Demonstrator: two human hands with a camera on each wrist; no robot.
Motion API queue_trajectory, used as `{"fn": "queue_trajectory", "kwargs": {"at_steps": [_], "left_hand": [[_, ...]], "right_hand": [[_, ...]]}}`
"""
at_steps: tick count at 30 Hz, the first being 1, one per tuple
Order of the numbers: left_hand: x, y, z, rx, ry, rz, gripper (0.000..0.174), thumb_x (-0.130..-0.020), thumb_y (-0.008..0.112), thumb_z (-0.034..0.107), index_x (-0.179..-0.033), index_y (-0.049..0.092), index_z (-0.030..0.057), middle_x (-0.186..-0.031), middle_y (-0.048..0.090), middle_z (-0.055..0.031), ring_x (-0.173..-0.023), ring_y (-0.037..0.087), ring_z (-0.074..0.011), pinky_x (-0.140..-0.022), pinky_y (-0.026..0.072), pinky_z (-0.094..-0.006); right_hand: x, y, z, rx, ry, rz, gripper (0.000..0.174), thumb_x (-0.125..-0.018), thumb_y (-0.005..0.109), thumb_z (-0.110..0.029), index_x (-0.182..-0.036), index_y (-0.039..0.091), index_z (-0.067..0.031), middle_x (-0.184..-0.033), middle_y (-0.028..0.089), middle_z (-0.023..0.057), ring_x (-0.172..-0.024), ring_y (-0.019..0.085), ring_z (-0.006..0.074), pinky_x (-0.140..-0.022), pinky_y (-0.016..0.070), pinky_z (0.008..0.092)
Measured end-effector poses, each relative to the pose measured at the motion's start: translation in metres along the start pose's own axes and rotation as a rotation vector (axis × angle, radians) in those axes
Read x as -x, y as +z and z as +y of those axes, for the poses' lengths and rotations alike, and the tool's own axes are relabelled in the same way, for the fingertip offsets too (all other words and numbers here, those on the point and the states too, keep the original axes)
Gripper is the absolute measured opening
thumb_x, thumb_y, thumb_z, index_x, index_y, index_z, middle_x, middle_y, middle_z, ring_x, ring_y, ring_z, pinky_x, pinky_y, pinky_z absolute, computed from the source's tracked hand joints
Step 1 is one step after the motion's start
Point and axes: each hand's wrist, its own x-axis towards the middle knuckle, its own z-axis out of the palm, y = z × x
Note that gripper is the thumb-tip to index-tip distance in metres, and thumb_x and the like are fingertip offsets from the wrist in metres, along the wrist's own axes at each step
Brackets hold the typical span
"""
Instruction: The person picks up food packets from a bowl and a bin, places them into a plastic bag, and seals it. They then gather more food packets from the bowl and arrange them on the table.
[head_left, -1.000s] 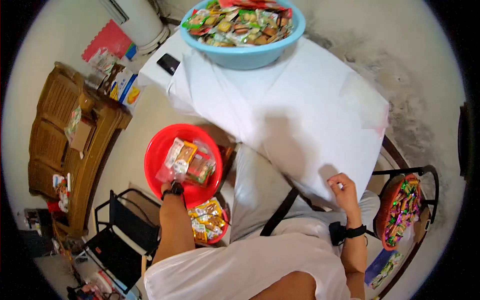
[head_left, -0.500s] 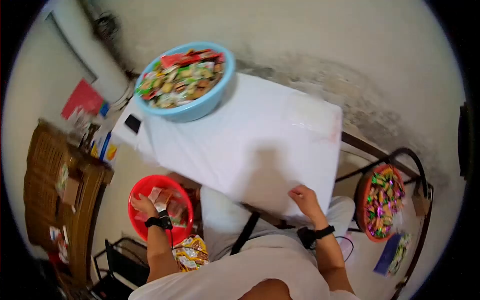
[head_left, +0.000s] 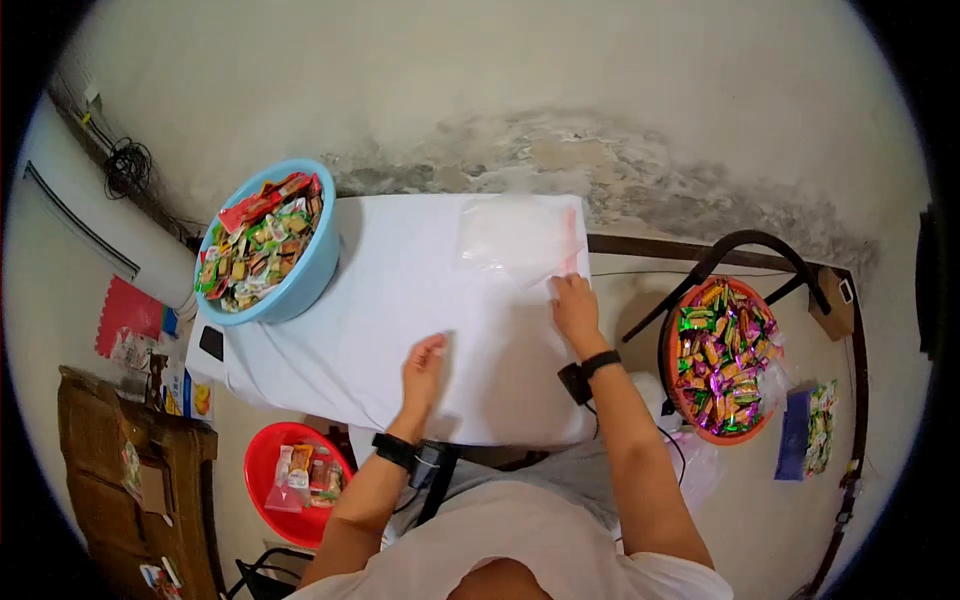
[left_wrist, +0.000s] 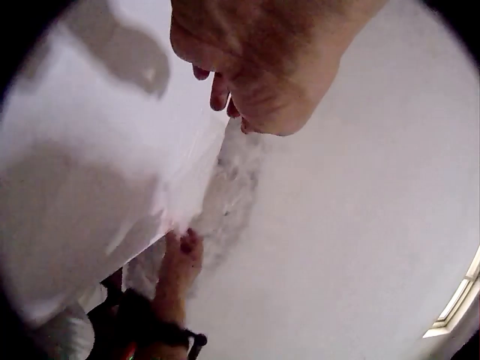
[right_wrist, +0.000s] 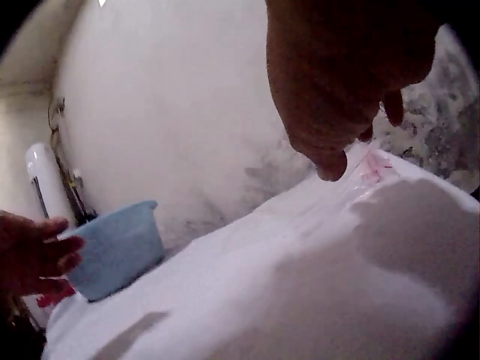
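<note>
A stack of clear plastic bags (head_left: 510,235) with a pink strip along one edge lies flat on the white-covered table (head_left: 390,300). My right hand (head_left: 574,312) is at the near right corner of these bags, fingers pointing down. In the right wrist view its thumb and fingers stand apart just over the pink strip (right_wrist: 375,166). My left hand (head_left: 423,378) hovers over the near part of the table, its fingers loosely bent and nothing in them. The left wrist view shows only the side of its palm and some fingertips (left_wrist: 218,94).
At the table's left end stands a blue basin (head_left: 325,250) full of wrapped snacks, with a black phone (head_left: 211,343) nearby. A red basin (head_left: 265,440) holding snack packs sits low on the left. To the right, an orange basket (head_left: 735,438) of shiny wrapped candies rests by a black-framed chair (head_left: 755,240).
My left hand has left the red basin and come over the table, empty. My right hand has moved forward to the plastic bags. The head view has swung toward the table and wall.
</note>
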Motion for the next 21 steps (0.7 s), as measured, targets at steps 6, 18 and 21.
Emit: {"fn": "queue_trajectory", "kwargs": {"at_steps": [6,18,21], "left_hand": [[0.029,0.040,-0.015,0.007,-0.151,-0.186,0.020,-0.090,0.052,0.012,-0.107,0.059,0.0035,-0.101,0.060,-0.0021,-0.094,0.052,-0.0097,-0.085,0.0407,-0.0237],[0.022,0.026,-0.031,-0.023,-0.288,-0.206,0.019,-0.091,0.049,0.010,-0.105,0.058,0.0026,-0.100,0.061,-0.0034,-0.093,0.054,-0.0116,-0.086,0.0407,-0.0250],[0.017,0.028,-0.037,-0.002,-0.306,-0.218,0.018,-0.091,0.049,0.010,-0.104,0.059,0.0034,-0.100,0.061,-0.0029,-0.092,0.054,-0.0107,-0.084,0.0409,-0.0243]], "right_hand": [[-0.046,0.026,0.028,0.398,-0.285,0.025,0.042,-0.074,0.055,-0.009,-0.115,0.052,-0.0146,-0.113,0.050,0.0101,-0.108,0.045,0.0264,-0.084,0.0390,0.0408],[-0.064,0.057,0.033,-0.061,-0.372,0.210,0.002,-0.071,0.060,-0.013,-0.070,0.061,-0.0111,-0.080,0.056,0.0046,-0.083,0.052,0.0236,-0.069,0.0394,0.0385],[-0.072,0.063,0.035,-0.136,-0.290,0.214,0.002,-0.072,0.061,-0.013,-0.071,0.061,-0.0108,-0.077,0.056,0.0046,-0.077,0.053,0.0254,-0.068,0.0397,0.0385]]}}
